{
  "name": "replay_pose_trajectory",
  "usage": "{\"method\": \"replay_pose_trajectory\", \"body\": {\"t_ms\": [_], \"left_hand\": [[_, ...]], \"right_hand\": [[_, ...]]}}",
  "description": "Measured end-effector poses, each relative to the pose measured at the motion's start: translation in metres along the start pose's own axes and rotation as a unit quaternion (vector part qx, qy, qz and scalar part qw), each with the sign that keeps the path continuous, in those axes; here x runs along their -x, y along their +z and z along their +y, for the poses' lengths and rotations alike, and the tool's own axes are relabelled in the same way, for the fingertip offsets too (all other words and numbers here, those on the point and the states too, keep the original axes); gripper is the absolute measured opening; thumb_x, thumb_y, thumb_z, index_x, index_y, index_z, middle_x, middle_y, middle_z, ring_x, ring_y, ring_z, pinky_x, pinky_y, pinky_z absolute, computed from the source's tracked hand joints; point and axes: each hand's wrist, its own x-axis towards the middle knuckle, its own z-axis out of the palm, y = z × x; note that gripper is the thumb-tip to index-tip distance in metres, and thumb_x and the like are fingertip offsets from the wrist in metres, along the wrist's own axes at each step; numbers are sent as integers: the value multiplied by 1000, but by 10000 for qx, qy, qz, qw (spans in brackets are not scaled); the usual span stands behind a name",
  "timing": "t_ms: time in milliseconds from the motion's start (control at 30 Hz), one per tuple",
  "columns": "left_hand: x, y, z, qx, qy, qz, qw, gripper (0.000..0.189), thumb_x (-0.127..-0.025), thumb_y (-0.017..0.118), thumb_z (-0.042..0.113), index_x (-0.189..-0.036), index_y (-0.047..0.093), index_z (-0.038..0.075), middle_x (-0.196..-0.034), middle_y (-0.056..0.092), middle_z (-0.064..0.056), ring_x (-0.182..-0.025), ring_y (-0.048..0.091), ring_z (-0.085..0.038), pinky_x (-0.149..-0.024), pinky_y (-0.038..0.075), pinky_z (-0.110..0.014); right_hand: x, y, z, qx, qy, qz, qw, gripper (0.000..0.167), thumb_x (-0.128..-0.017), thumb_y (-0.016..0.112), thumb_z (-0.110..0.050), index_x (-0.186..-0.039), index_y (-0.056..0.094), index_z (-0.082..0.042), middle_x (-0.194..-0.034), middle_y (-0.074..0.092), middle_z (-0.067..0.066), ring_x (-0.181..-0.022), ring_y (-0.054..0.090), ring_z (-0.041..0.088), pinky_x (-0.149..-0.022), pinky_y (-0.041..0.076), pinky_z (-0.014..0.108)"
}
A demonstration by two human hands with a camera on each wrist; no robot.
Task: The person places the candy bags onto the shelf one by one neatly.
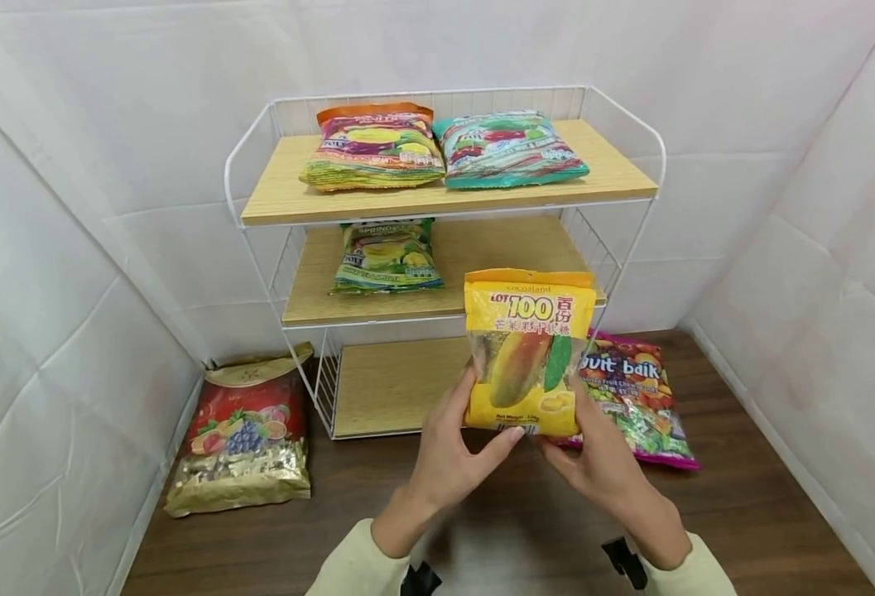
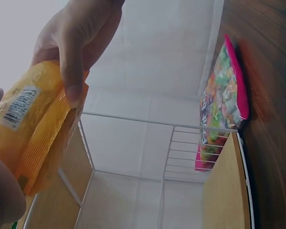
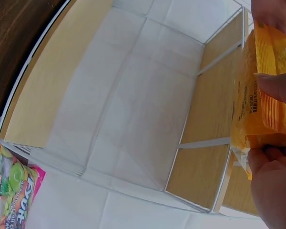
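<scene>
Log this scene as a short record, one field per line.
held item: yellow mango pouch, front facing the head camera
grip: left hand and right hand, both at its lower part
top shelf: orange-topped bag left, teal bag right
middle shelf: green bag
left of rack: red-and-gold bag
right of rack: pink-edged bag, partly hidden in the head view

The yellow packet (image 1: 522,352), near 4 o'clock in the head view, read "cocoaland", "LOT 100", "百份" and, near its base, "Net Weight", the figure after it too small to read. Farther out at 4 o'clock, the pink-edged bag (image 1: 634,401) showed "baik", its first word partly covered. "FOX'S" marked the orange-topped bag (image 1: 377,149) at 11 o'clock; "SPRING" began the green bag's (image 1: 387,257) lettering at 10 o'clock.
</scene>
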Motion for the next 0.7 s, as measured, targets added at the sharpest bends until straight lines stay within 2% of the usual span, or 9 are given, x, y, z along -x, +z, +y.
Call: {"method": "replay_pose_trajectory", "body": {"t_ms": [100,200,267,367,500,600,700], "left_hand": [[-3,0,0,-15,-70,-9,10000,76,-83,73,21,-148,34,8,-135,51,-4,-113,54,-17,-92,48,-34],[-7,-1,0,-46,-79,-30,10000,78,-83,73,21,-149,33,8,-140,48,-5,-117,52,-18,-95,46,-35],[-9,-1,-1,-36,-33,-49,10000,78,-83,73,20,-149,33,8,-141,47,-6,-118,52,-19,-95,46,-36],[-14,-3,-2,-16,64,-72,10000,77,-83,72,19,-148,33,7,-140,48,-7,-116,53,-19,-93,47,-35],[-19,-6,-4,-79,190,-74,9998,77,-82,72,18,-147,35,5,-139,49,-8,-113,55,-20,-91,48,-34],[-22,-7,-4,-135,221,-92,9996,78,-81,73,19,-148,35,4,-139,49,-9,-113,55,-20,-91,49,-34],[-24,-6,-3,-152,157,-84,9997,78,-82,72,20,-148,34,5,-139,49,-8,-113,55,-19,-91,48,-34]], "right_hand": [[-4,-1,3,83,-34,-43,10000,97,-69,82,5,-147,24,5,-120,54,18,-92,58,19,-80,50,19],[-8,-1,5,178,-81,-26,9998,106,-58,86,12,-145,27,6,-118,55,17,-94,58,21,-88,44,14],[-10,-2,6,165,-44,-74,9998,106,-58,86,12,-145,27,5,-121,54,17,-99,57,23,-92,41,14],[-14,-4,7,183,36,-159,9997,107,-62,85,9,-148,23,3,-126,51,18,-104,55,23,-92,46,25],[-17,-4,8,352,49,-180,9992,107,-63,85,8,-149,20,3,-125,50,21,-107,55,27,-86,50,46],[-18,-4,8,564,-73,-16,9984,108,-62,85,11,-148,20,6,-121,52,25,-102,56,32,-81,51,52],[-20,-6,8,766,-207,206,9966,108,-61,84,12,-148,20,7,-113,55,26,-93,59,33,-76,53,52]]}}
